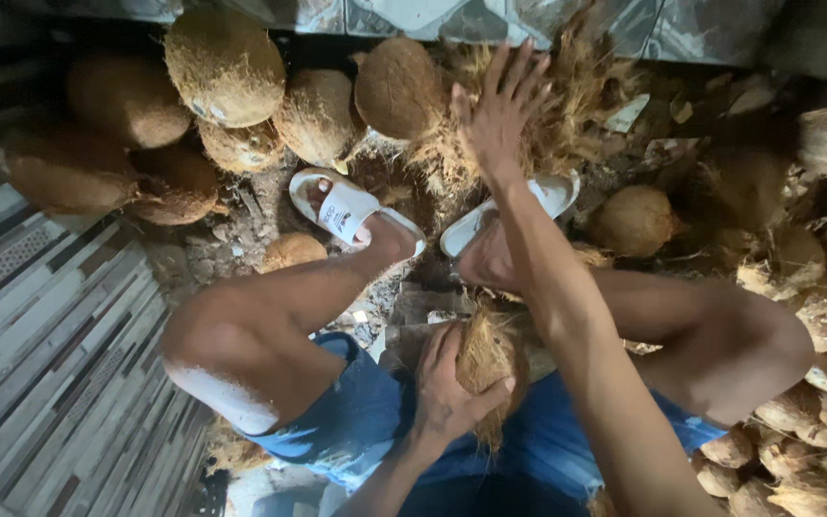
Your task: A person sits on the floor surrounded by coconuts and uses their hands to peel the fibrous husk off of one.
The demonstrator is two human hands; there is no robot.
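My left hand grips a brown, fibrous coconut between my knees, just above my blue shorts. My right hand is stretched far forward with its fingers spread, holding nothing, over a heap of loose coconut husk fibre. A husked coconut lies just left of that hand. My feet in white slides rest on the littered ground below the outstretched hand.
Several husked coconuts are piled at the back left and along the right side. One coconut lies by my right foot. A striped tiled floor runs on the left. A tiled wall stands behind.
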